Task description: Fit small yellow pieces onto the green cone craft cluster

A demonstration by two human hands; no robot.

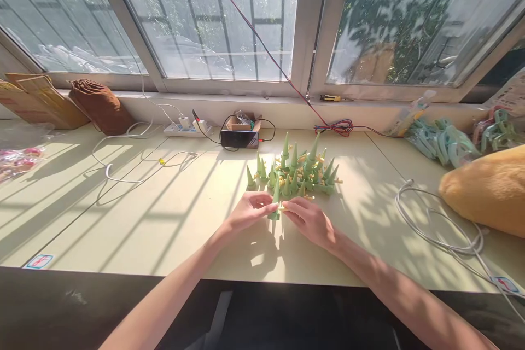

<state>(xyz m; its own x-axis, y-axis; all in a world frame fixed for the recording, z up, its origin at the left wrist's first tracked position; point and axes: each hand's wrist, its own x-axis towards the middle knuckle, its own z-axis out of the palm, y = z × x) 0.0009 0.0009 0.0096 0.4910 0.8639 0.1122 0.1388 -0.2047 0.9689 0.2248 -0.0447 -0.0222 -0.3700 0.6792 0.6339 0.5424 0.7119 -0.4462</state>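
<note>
Near the front of the table, my left hand [255,209] pinches a green pointed cone piece [276,192] that stands upright on a short wider base. Close against its right side, my right hand [308,220] holds a small pale yellow peg [281,208] between thumb and fingertips. The peg's tip meets the cone's side; whether it sits in a hole I cannot tell. Just beyond both hands stands a cluster of similar green cones [294,159], several with yellow pegs sticking out sideways.
Behind the cluster a phone [239,139] leans on a small cardboard box [243,121]. A power strip [186,129] and white cable [107,169] lie left. To the right are a coiled grey cable [430,219], an orange plush thing [488,188] and bagged green pieces [443,139].
</note>
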